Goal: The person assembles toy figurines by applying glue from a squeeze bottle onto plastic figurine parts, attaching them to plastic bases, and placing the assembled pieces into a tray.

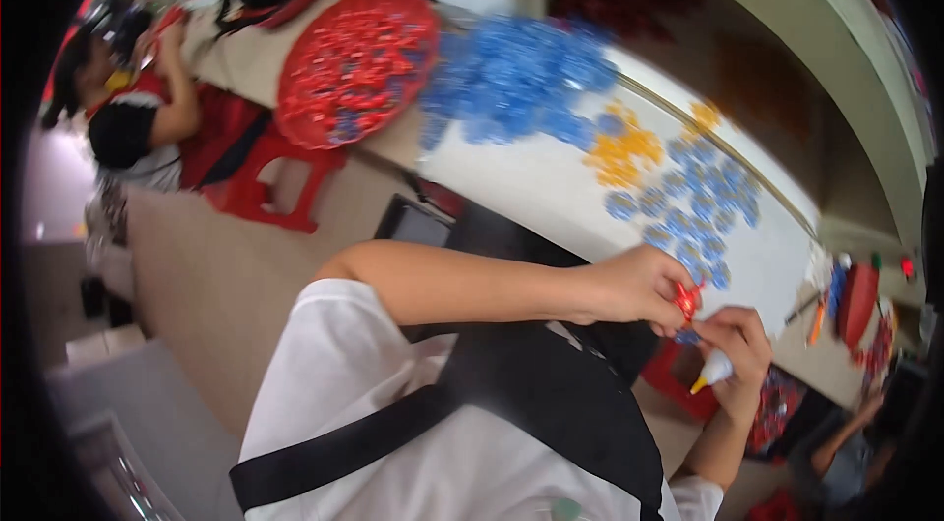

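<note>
White table (551, 192) runs across a crowded workroom | left hand (629, 287) grip pinching small red plastic piece (686, 301) at table's near edge | right hand (737, 344) just below, grip closed around white glue bottle with yellow nozzle (712, 370) | beyond: scattered blue and yellow pieces (678, 197), heaped blue pieces (521, 79), round red tray of red pieces (354, 64) | far left, another person (128, 108) seated.

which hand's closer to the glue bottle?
Right. The right hand holds the glue bottle; the left hand is up and to its left, pinching a small red piece.
</note>
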{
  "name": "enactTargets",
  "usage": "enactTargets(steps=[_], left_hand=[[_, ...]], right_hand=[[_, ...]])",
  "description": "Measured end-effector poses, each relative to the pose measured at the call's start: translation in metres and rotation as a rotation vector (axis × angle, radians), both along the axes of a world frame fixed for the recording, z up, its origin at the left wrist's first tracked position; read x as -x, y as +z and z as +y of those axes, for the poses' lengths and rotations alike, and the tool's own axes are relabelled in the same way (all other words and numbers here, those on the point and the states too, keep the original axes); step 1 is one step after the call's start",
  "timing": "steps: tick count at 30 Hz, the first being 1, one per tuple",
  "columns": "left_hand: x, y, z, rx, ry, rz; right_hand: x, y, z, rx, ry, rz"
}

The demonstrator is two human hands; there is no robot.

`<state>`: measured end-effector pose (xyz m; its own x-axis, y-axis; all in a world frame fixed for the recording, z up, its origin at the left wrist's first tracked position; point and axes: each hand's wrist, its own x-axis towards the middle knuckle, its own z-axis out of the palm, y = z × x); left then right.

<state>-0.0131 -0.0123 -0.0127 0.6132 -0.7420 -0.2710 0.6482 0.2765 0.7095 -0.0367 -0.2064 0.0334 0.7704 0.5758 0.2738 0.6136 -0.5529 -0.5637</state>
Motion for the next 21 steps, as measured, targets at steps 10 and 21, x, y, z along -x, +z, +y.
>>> enactTargets(steps=[10, 21], left_hand=[[0.016, -0.007, 0.05, 0.037, 0.154, -0.221], [0.046, 0.043, 0.293, -1.462, 1.091, -0.829]], right_hand=[[-0.007, -0.004, 0.047, -0.129, 0.094, -0.071], [-0.004, -0.026, 0.006, -0.189, -0.18, -0.043]])
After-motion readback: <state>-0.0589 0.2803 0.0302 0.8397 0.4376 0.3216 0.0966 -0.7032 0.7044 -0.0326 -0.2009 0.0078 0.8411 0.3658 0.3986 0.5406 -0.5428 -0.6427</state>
